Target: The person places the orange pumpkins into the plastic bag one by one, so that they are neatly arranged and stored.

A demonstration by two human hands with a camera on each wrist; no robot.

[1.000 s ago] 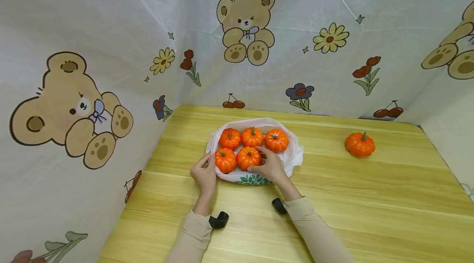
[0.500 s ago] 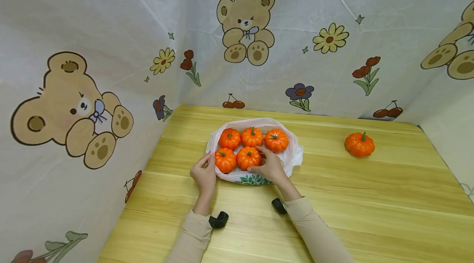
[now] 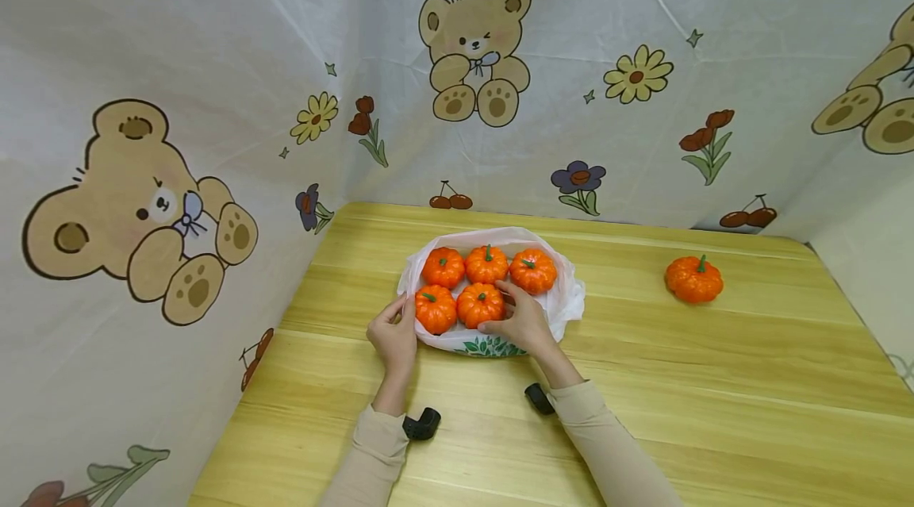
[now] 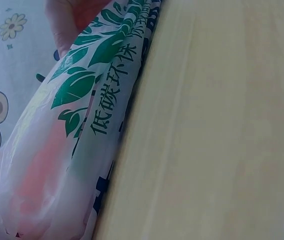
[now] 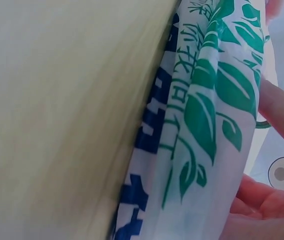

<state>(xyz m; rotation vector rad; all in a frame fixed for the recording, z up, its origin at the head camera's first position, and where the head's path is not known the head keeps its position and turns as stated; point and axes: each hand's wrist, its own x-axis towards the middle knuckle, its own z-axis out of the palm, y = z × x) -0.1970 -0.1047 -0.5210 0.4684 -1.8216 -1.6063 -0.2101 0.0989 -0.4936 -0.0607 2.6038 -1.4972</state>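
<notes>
A white plastic bag (image 3: pixel 569 297) printed with green leaves lies spread on the wooden table, its mouth facing up. Several small orange toy pumpkins (image 3: pixel 532 271) with green stems sit inside it, three at the back and two in front. My left hand (image 3: pixel 395 342) pinches the bag's left rim beside the front-left pumpkin (image 3: pixel 435 309). With thumb and fingers curled around its right side, my right hand (image 3: pixel 527 324) holds the front-right pumpkin (image 3: pixel 480 306) inside the bag. Both wrist views mostly show the bag's printed front side (image 4: pixel 74 90), which hides the pumpkins.
One more orange pumpkin (image 3: pixel 694 279) stands on the table (image 3: pixel 643 348) at the right, outside the bag. A white cloth with bear and flower prints (image 3: pixel 400 150) hangs along the back and left edges. Black wrist devices (image 3: pixel 422 424) are at both wrists.
</notes>
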